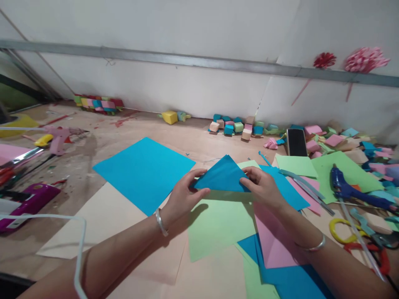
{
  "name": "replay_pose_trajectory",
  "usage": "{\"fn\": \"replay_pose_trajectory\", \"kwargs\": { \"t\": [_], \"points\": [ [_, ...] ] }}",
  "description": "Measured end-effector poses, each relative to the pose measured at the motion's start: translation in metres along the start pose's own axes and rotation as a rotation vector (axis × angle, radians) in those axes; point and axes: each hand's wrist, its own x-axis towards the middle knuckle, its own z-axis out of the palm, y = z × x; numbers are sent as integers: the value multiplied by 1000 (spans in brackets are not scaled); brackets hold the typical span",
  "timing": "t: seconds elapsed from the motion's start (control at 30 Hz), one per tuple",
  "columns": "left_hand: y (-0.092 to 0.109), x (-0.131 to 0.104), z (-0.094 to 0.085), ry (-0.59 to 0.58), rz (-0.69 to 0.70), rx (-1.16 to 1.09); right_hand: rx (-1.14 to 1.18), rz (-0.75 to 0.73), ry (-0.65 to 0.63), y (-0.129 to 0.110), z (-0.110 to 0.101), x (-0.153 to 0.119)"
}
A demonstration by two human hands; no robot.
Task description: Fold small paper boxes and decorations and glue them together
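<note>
A small blue sheet of paper, folded to a triangle [225,174], is held up with its point away from me. My left hand [188,193] pinches its left corner between thumb and fingers. At the right corner, my right hand [260,182] grips it the same way. Beneath it lies a light green sheet [221,228]. To the left a larger blue sheet [145,172] rests flat, partly over a cream sheet [90,224]. Pink paper [274,245] and more blue paper lie under my right forearm.
Scissors [346,230] and a blue glue gun [352,187] lie at right, near a phone [296,142] and a heap of folded paper pieces [352,143]. On the left are a pink glue gun [57,139], a purple stapler-like tool [34,203] and a white cable [81,249].
</note>
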Motion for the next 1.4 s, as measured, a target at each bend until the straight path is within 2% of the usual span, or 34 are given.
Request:
{"fn": "replay_pose_trajectory", "kwargs": {
  "t": [0.2,0.4,0.53,0.63,0.73,0.8,0.83,0.9,0.97,1.03,1.1,1.23,1.4],
  "points": [
    [-2,-1,-4,17,183,197,66,64,41,-1,0,-1],
    [0,-3,-4,19,277,340,132,61,27,-2,3,-2],
    [2,-3,-4,53,304,435,79,36,18,2,4,-3],
    [3,-2,-8,125,368,534,-57,-77,37,3,4,-3],
    [3,-3,-11,130,468,551,-289,-322,71,0,2,-3],
    [1,-6,-11,127,485,505,-349,-458,21,-3,2,-4],
    [0,-7,-10,146,460,449,-323,-475,-24,-4,2,-6],
    [-1,-8,-9,192,340,230,-202,-377,-85,-5,3,-9],
    [-2,-8,-9,200,182,-80,-45,-149,-67,-5,6,-13],
    [-1,-6,-10,143,59,-344,136,59,-22,-6,9,-16],
    [1,-3,-10,56,-16,-483,349,191,-40,-8,14,-19],
    [5,-3,-8,-99,-143,-474,586,334,-87,-17,23,-23],
    [9,-5,-4,-67,-210,-420,527,300,-67,-17,20,-18]
  ]
}}
